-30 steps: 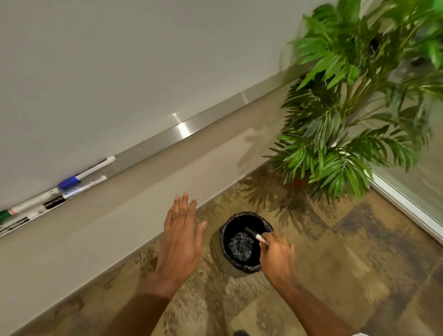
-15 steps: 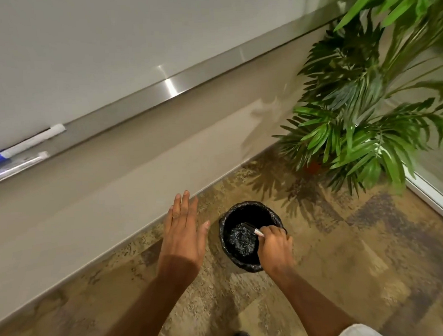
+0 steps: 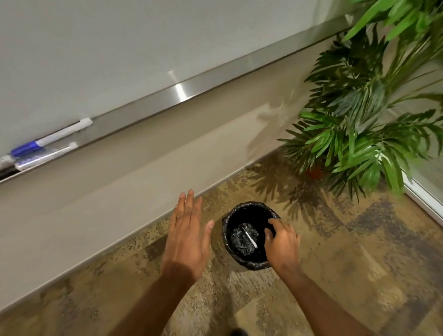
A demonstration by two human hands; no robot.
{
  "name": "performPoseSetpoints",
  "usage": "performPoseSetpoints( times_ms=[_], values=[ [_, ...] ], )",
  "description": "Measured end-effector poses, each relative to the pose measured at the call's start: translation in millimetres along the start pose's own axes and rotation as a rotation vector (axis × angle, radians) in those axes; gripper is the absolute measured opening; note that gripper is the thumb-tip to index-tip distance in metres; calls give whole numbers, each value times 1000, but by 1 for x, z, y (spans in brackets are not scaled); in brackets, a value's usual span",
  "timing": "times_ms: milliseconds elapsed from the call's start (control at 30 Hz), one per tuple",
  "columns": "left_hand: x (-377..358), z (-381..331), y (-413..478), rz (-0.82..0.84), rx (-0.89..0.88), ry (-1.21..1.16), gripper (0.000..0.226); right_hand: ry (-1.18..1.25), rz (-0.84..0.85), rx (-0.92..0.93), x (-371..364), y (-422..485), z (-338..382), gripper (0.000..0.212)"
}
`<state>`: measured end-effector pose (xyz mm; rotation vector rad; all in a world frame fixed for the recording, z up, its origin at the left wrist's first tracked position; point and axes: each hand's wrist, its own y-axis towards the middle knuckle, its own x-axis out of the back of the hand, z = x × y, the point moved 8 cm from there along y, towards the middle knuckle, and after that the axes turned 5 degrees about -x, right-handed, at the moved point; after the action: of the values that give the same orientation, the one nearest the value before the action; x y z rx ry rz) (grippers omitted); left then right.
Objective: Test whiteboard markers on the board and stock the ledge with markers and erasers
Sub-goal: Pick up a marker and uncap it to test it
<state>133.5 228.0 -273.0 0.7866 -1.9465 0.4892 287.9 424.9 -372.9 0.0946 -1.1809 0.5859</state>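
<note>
Discarded marker [image 3: 249, 236]: pale barrel, lying loose at the bottom of the black-lined bin [image 3: 245, 210]; I judge it a failed test. Blue-capped marker [image 3: 47, 139] and a black-capped one [image 3: 3, 171] lie on the ledge [image 3: 185, 92] (no erasers visible, so stocking looks unfinished). My right hand [image 3: 282, 238], fingers loosely spread over the bin's rim, holds nothing; left hand [image 3: 186, 236] flat and empty beside it.

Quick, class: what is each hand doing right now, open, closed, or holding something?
Left hand: open, flat, holding nothing.
Right hand: open, empty, over the bin; a marker lies inside.
</note>
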Motion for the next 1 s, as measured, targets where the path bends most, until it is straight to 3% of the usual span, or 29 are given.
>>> performPoseSetpoints(
  times_ms=[167, 300, 433, 567, 800, 1000],
  values=[
    [68, -17, -11, -112, -30, -25, 62, 88, -104, 115, 57, -34, 50, 27],
    [158, -26, -33, -234, -43, -13, 62, 236, -213, 323, 130, -90, 135, 36],
    [192, -26, -35, -258, -27, 18, 62, 259, -221, 435, 159, -122, 183, 40],
    [275, -21, -62, -363, -41, 54, 64, 326, -252, 625, 204, -179, 264, 36],
    [391, 28, -115, -521, -65, 108, 63, 359, -313, 760, 233, -252, 373, 35],
    [438, 83, -144, -523, -53, 188, 62, 385, -326, 822, 231, -288, 430, 33]
  ],
)
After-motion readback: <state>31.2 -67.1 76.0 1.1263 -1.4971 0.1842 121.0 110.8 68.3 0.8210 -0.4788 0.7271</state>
